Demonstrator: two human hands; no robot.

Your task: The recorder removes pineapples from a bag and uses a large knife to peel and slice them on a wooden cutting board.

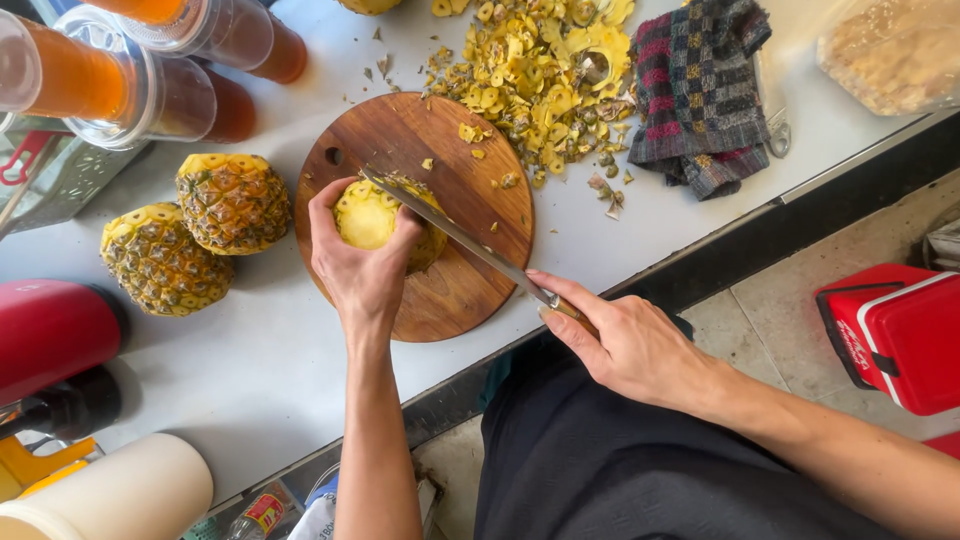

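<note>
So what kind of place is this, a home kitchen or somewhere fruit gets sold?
Probably a fruit or juice stall's prep counter. The left hand steadies a pineapple on a round wooden board while the right hand slices it with a knife; a big peel heap and lidded cups of orange drink sit nearby.

Left hand (362, 262) clamped over a half-peeled pineapple (375, 218), steadied upright on a round wooden board (470, 180). Right hand (628, 345) wrapped round the handle of a long knife (452, 233), blade laid against the top edge of the fruit, tip toward the board's hole. Behind the board, a heap of yellow peelings (535, 75) spread over the white bench (270, 350), touching a crumpled checked cloth (700, 90). Left of the board, two unpeeled pineapples (195, 230) with tops cut off, side by side and touching. Further back, plastic cups of orange juice (90, 75) lying stacked. On the tiled floor to the right, a red cooler box (895, 335).
</note>
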